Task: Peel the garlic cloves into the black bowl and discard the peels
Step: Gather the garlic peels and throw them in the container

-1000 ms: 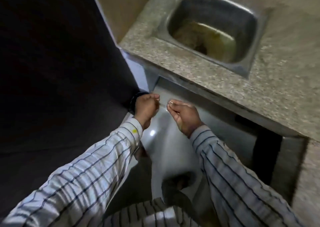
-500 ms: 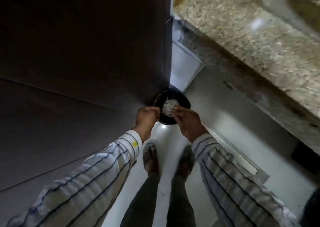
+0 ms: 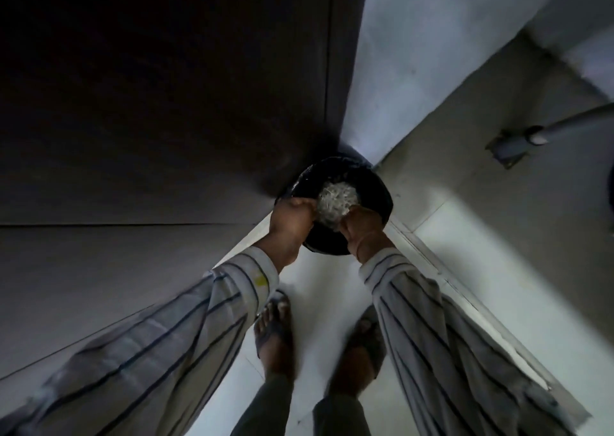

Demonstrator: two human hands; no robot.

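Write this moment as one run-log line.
stage: discarding peels | left hand: near peels | right hand: near peels | pale peels: over black bin | grip: unclear

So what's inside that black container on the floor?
A pale heap of peels fills the black container; both hands cover its near side, so anything beneath is hidden.
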